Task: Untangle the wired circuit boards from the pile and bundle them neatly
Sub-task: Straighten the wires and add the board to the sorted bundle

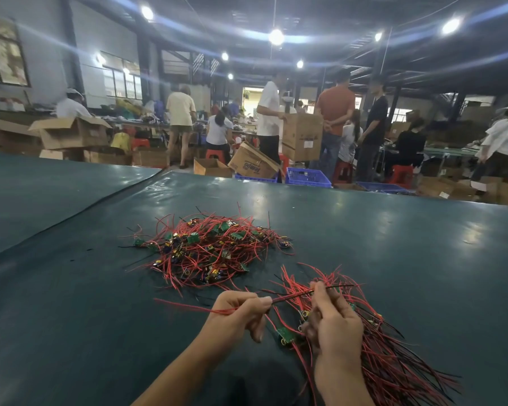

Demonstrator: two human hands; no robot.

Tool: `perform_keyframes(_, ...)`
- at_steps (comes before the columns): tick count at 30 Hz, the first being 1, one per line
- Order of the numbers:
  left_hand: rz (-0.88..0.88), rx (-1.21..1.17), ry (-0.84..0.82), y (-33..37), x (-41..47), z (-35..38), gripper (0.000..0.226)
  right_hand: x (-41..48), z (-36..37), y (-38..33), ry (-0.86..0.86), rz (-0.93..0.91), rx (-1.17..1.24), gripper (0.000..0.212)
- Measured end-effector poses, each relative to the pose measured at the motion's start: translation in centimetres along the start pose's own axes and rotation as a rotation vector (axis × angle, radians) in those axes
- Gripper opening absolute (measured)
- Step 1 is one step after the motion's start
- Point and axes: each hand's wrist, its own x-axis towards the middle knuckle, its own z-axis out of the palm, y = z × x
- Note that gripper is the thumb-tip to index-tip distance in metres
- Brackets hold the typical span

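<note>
The loose pile of wired circuit boards lies on the green-covered desk, at about eleven o'clock from the hands and well apart from them. The gathered bundle is in the right hand, whose grip is clamped round it where the boards cluster, so the leads fan out toward five o'clock and a shorter spray rises toward twelve. One small green circuit board hangs just at nine o'clock of that fist. The left hand has its grip pinched, thumb against forefinger, on a few red leads that trail out toward nine o'clock and run across to the right hand.

These pieces look very light. The thin insulated leads are limp but springy enough to hold a curve, and they likely snag on each other and on the boards' small parts. The boards are stiff, and their solder joints are probably the weak point, so a hard tug on a caught lead risks tearing it off.

The better hold is probably on the board's edges or on the leads close to the board, drawing each one out along its length rather than sideways. The bundle seems best gripped where the boards are, with the leads combed in one direction.
</note>
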Motion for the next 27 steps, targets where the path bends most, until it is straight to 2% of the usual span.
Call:
perform_keyframes(6,-0.006,-0.053,0.010,0.3,-0.1,-0.1,0.038,0.2,-0.4,-1.0,0.070,-0.047,0.108,0.020)
perform_keyframes(9,-0.062,-0.124,0.041,0.0,-0.2,0.4,0.040,0.1,-0.4,-0.3,0.061,-0.055,0.031,0.024)
perform_keyframes(11,-0.090,-0.126,0.034,-0.2,-0.3,0.7,0.040,-0.5,-0.2,0.5,0.000,-0.105,-0.154,0.029)
perform_keyframes(13,-0.107,-0.112,0.008,-0.3,-0.3,0.9,0.039,-1.2,0.3,1.7,-0.149,-0.171,-0.279,0.036)
perform_keyframes(15,-0.112,-0.086,-0.019,-0.4,-0.4,1.0,0.037,-1.9,0.9,2.4,-0.271,-0.172,-0.328,0.023)
perform_keyframes(16,-0.115,-0.068,-0.026,-0.4,-0.5,1.1,0.036,-1.9,1.0,2.5,-0.279,-0.164,-0.343,0.024)
perform_keyframes(21,-0.109,-0.032,-0.042,-0.1,-0.2,0.7,0.039,-1.1,0.3,1.1,-0.129,-0.049,-0.219,0.025)
perform_keyframes(27,-0.073,-0.037,-0.062,0.1,-0.3,0.2,0.039,0.1,-0.9,-0.6,0.074,-0.056,-0.051,0.026)
